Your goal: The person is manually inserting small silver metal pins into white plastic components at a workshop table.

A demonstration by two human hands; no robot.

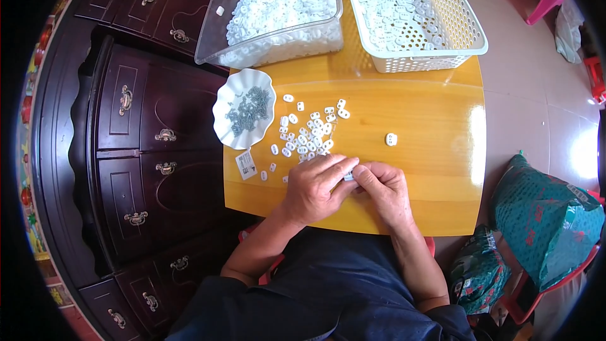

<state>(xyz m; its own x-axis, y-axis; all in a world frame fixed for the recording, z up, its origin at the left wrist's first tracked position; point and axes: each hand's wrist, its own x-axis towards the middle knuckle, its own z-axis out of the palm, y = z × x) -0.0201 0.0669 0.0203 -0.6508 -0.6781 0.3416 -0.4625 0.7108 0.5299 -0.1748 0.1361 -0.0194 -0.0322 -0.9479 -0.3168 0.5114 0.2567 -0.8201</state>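
Note:
My left hand and my right hand meet over the near part of the table, fingertips pinched together around a small white plastic piece. Only a bit of that piece shows between the fingers. Just beyond my left hand lies a loose spread of small white two-holed plastic pieces, some oval and some squarish. One more white piece sits apart on the right, beyond my right hand. To the left of the spread, a white wavy-edged dish holds a heap of small grey metal parts, probably screws.
At the far side stand a clear plastic bin full of white pieces and a white perforated basket with more. A small printed card lies by the dish. Dark wooden drawers flank the table's left; a green bag stands right.

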